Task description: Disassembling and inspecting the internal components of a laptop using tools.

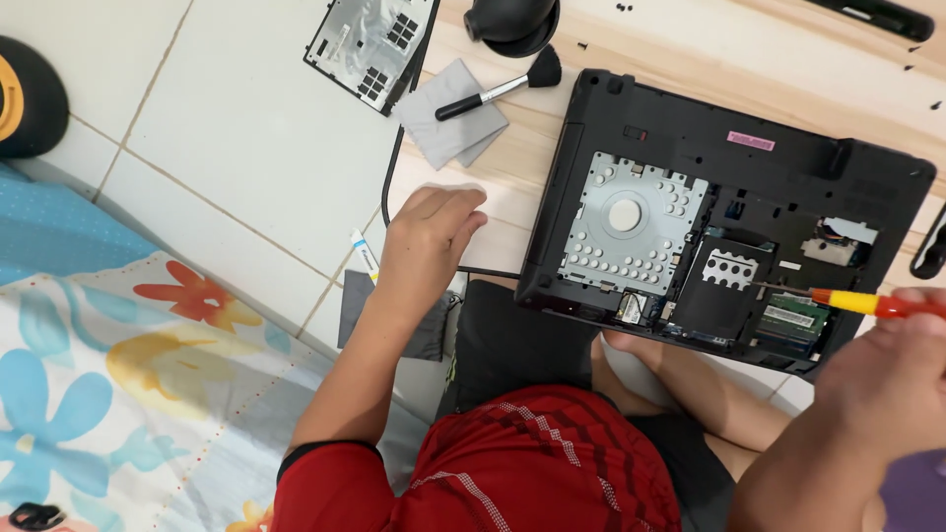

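- Opened laptop (729, 207): lies underside up on the wooden board (512, 167), base cover removed.
- Right hand (887, 365): closed around a screwdriver (838, 299) with yellow-red handle; tip over the laptop's lower right compartment.
- Left hand (429, 236): palm down, fingers loosely curled, holding nothing, resting on the board left of the laptop.
- Brush (503, 86) and grey cloth (448, 113): above-left of the laptop.

We see a brush (501, 87) on a grey cloth (448, 116) near the worktop's (512, 177) far edge, a detached cover (371, 44) beside them.
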